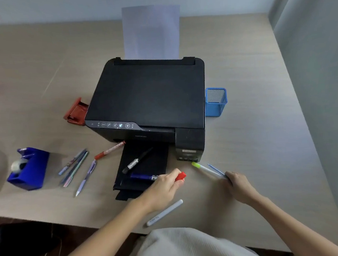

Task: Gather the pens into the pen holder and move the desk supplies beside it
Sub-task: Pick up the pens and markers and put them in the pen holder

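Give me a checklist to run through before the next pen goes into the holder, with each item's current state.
1. Left hand grips the red-capped marker: ok.
2. Right hand holds the green-tipped pen and a thin blue pen: ok.
3. Blue mesh pen holder upright, mouth open: ok.
4. Holder empty: cannot tell.
5. Path to holder clear of the printer: ok for the right hand.
6. All pens gathered: not ok; several lie left of the printer's tray.

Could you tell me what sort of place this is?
Probably a home or small office desk: a black inkjet printer loaded with paper, a blue mesh pen holder and a blue tape dispenser sit on the pale wooden desktop.
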Tool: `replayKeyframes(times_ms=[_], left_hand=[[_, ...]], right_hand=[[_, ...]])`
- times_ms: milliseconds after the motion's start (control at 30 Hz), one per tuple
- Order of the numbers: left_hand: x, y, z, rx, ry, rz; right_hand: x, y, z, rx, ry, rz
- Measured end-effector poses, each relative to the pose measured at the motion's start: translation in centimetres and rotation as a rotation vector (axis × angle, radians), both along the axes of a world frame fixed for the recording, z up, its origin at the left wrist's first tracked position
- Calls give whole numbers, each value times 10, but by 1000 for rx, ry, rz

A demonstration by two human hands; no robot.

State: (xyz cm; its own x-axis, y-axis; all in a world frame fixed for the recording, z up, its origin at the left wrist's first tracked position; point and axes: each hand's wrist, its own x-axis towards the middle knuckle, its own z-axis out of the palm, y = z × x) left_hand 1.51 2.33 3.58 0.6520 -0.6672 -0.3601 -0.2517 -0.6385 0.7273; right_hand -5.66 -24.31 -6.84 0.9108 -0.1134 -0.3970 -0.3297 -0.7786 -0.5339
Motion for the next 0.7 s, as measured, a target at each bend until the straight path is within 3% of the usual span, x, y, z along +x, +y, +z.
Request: replayKeyframes(times_ms=[200,367,567,700], left_hand=[[-29,-21,-29,443,-144,-177],[-44,-34,-68,744,-275,-240],[-34,-37,-79,779,-287,-311],[-21,-43,-45,599,-210,-302]], right_hand=[[-7,-8,5,34,48,-162],[-12,-19,18,290,101,-421],[-17,-38,32,377,60,-534],[5,-61,56,337,-59,-596]])
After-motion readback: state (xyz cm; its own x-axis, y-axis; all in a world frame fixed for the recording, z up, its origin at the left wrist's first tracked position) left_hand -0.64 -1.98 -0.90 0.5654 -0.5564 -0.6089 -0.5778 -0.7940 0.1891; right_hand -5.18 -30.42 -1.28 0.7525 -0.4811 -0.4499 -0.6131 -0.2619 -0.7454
